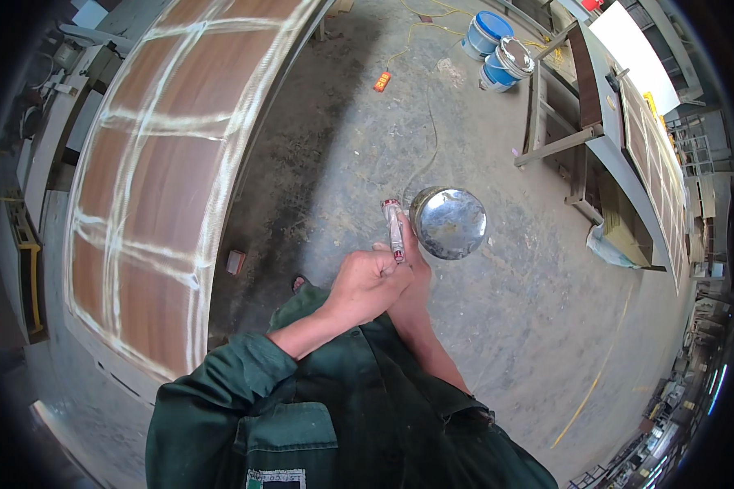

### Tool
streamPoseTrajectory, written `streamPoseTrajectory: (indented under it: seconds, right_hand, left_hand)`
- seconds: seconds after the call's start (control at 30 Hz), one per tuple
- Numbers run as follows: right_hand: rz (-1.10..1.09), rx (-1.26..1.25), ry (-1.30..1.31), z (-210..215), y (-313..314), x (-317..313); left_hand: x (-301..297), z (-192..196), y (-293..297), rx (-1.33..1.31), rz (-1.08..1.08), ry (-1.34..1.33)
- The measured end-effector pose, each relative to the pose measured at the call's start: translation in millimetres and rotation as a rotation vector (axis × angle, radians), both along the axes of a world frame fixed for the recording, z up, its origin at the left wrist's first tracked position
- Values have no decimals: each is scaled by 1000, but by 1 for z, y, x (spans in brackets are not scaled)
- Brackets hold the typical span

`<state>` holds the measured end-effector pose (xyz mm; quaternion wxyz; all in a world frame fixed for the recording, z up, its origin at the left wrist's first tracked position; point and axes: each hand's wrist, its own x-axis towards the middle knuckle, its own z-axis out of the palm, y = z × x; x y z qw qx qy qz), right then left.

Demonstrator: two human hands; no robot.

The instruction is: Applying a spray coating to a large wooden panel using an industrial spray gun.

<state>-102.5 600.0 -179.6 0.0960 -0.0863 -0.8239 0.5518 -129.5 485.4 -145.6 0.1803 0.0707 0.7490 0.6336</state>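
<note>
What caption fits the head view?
Both hands, left hand foremost, grip a spray gun with shiny metal cup beside a brown wooden panel.

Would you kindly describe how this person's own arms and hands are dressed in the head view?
Both hands are bare, with no gloves: the left hand and the right hand. The forearms are uncovered too. The left sleeve is dark green work cloth pushed up toward the elbow, matching the dark green jacket. No watch or rings can be made out.
</note>
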Motion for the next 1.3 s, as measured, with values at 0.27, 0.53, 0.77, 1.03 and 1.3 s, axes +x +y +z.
streamPoseTrajectory:
  seconds: [0.27,0.53,0.77,1.03,1.3]
  right_hand:
    - [-5,46,-32,1,5,-5]
    - [130,-59,-178,0,18,0]
    - [37,-113,-22,2,28,9]
    - [-41,-124,-61,-10,49,70]
    - [107,-260,-4,-12,59,80]
  left_hand:
    - [8,-7,13,-32,120,49]
    - [11,5,20,-112,137,-15]
    - [24,39,15,-141,-144,266]
    - [29,9,7,-78,-151,720]
    - [37,-8,12,0,-89,692]
